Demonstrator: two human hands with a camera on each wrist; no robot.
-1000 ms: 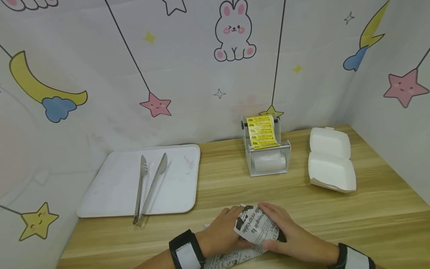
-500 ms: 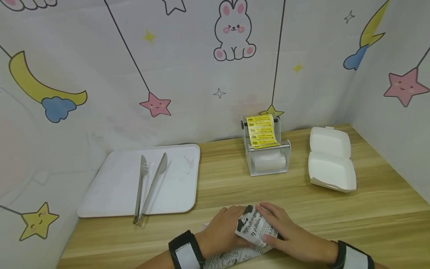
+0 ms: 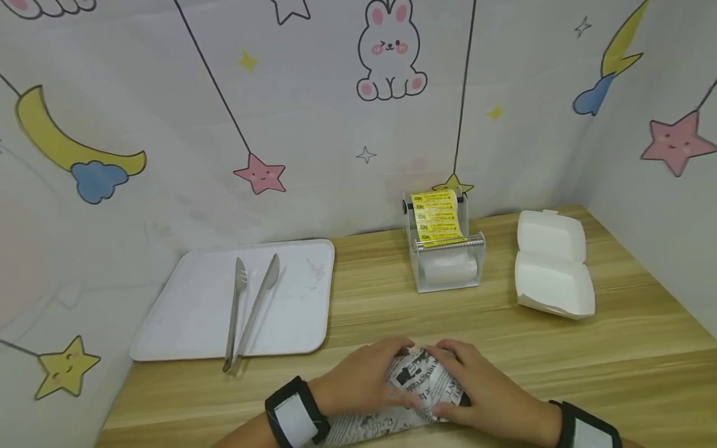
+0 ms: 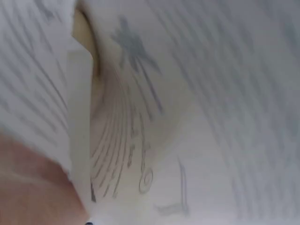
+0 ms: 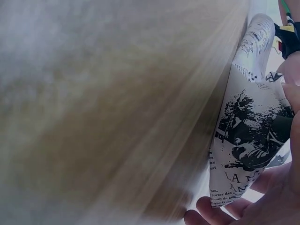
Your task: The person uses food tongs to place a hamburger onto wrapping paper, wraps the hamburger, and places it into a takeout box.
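Newspaper-print wrapping paper (image 3: 417,376) is folded into a rounded bundle near the front of the table, with a loose length running toward the lower left. My left hand (image 3: 364,379) grips the bundle's left side, thumb in front and fingers at the back. On the other side my right hand (image 3: 487,392) holds the bundle, its thumb at the front and fingers curled over the top. In the left wrist view a pale tan rounded edge (image 4: 85,40) shows inside a gap in the paper. Most of what the paper wraps is hidden. The right wrist view shows the folded printed end (image 5: 248,136) against my fingers (image 5: 211,212).
A white tray (image 3: 196,298) with metal tongs (image 3: 241,311) on it lies at the left. Behind the hands stands a label dispenser (image 3: 448,270) with a roll of yellow labels (image 3: 437,218). An open white foam box (image 3: 551,283) sits at the right. A printed cloth wall closes the back.
My left hand has shifted slightly left and its thumb now lies over the paper's front. The raised paper flap has come down and the bundle looks rounder. My right hand keeps its hold.
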